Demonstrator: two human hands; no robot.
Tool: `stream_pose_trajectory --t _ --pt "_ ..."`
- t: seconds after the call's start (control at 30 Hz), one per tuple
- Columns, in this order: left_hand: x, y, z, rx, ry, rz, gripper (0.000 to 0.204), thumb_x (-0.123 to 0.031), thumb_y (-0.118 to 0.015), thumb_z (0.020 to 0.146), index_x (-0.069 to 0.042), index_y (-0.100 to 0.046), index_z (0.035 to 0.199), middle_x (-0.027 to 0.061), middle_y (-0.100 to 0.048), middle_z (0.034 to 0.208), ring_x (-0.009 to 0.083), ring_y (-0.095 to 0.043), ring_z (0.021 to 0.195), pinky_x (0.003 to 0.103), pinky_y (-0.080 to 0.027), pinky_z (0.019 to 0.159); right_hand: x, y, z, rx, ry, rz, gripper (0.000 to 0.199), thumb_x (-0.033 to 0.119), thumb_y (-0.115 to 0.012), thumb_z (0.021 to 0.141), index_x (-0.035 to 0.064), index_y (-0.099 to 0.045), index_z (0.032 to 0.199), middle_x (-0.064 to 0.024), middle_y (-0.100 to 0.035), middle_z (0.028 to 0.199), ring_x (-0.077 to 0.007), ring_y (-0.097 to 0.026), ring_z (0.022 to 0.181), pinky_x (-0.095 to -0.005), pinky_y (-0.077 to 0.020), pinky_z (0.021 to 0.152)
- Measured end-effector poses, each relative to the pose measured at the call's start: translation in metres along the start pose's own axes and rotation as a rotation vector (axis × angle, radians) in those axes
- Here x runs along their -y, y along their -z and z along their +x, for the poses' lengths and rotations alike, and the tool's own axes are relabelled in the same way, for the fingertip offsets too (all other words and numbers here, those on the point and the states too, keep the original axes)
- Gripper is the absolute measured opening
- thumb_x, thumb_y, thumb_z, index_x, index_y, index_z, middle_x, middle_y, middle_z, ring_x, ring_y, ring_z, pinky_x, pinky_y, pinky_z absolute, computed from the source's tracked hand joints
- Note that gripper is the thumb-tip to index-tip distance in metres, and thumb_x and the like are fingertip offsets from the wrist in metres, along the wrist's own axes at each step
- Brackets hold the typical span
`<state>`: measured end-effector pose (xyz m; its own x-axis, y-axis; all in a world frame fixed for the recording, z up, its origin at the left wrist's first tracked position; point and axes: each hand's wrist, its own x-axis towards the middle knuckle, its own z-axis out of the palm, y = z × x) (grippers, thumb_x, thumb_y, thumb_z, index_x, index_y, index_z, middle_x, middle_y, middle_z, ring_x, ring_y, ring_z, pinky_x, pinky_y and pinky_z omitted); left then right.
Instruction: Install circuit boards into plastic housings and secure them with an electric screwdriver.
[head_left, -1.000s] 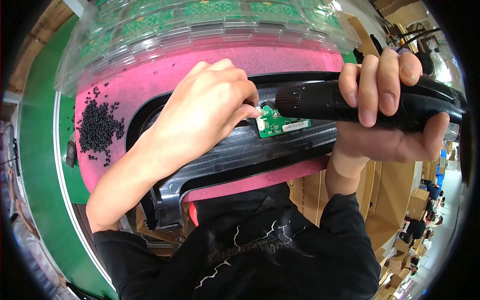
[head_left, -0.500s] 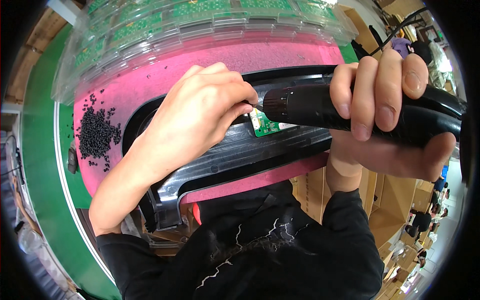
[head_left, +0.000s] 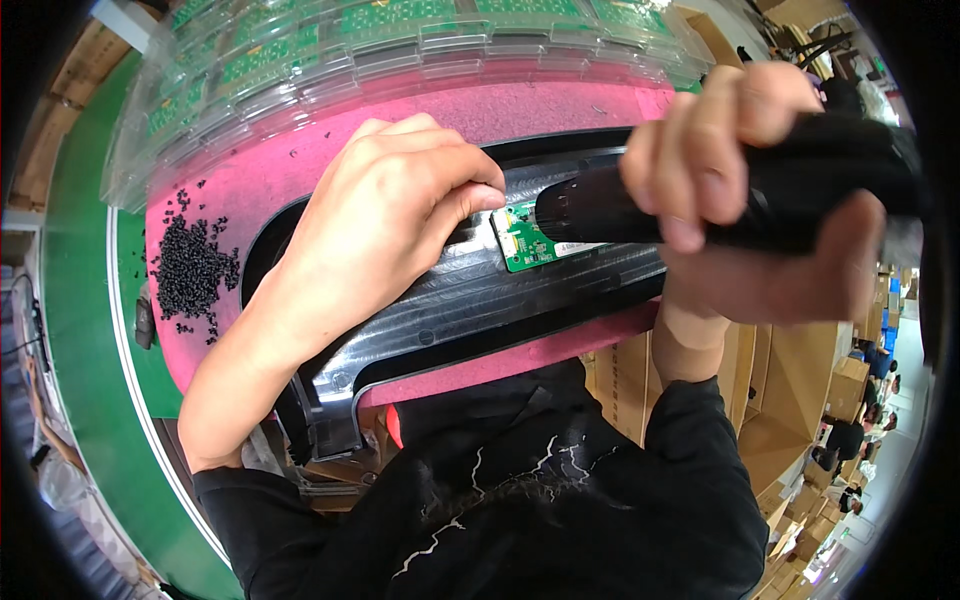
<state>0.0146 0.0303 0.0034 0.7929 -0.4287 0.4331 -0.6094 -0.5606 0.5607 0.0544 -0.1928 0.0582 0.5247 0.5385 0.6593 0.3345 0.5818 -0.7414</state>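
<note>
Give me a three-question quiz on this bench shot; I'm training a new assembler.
1. True or false: the right hand grips a black driver.
2. What does the driver's tip meet? A. screw pile B. green board C. tray
3. What lies under the black panel?

Key:
1. True.
2. B, the green board, beside the left hand.
3. A pink mat, which also carries a pile of black screws.

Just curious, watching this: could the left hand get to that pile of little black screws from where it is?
Probably yes. The left hand rests on the black panel; the screws lie loose on the pink mat on its left, with nothing between.
</note>
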Motion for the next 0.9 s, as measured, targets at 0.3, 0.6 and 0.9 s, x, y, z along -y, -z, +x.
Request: stream_pose_trajectory --t 0.3,0.6,0.9 --pt "-0.009 0.002 -0.001 -0.005 0.156 0.084 0.022 -0.015 -0.064 0.093 0.002 -0.058 0.080 0.0151 -0.055 0.072 0.0334 -0.054 0.072 0.041 -0.041 0.070 -0.017 -0.019 -0.001 -0.158 -0.105 -0.137 0.053 0.050 -0.052 0.091 -0.0008 -0.050 0.108 -0.0070 -0.054 0.073 -0.0124 -0.049 0.052 -0.0296 -0.0416 0.056" --pt "0.000 -0.002 -0.008 0.002 0.095 0.085 0.006 -0.007 -0.064 0.090 -0.001 -0.063 0.090 0.0127 -0.063 0.084 0.0334 -0.059 0.083 0.041 -0.043 0.075 -0.031 -0.035 0.008 -0.417 -0.323 0.028 0.040 0.026 -0.075 0.084 -0.0005 -0.053 0.104 -0.0097 -0.055 0.071 -0.0150 -0.053 0.059 -0.0258 -0.0438 0.055" --pt "-0.005 0.002 -0.007 0.050 0.083 0.113 0.010 -0.007 -0.069 0.085 -0.002 -0.066 0.093 0.0099 -0.064 0.088 0.0307 -0.059 0.088 0.041 -0.044 0.078 -0.040 -0.013 0.011 -0.112 -0.127 -0.001 0.052 0.049 -0.052 0.091 -0.0021 -0.053 0.102 -0.0054 -0.051 0.066 -0.0126 -0.046 0.050 -0.0283 -0.0388 0.051"
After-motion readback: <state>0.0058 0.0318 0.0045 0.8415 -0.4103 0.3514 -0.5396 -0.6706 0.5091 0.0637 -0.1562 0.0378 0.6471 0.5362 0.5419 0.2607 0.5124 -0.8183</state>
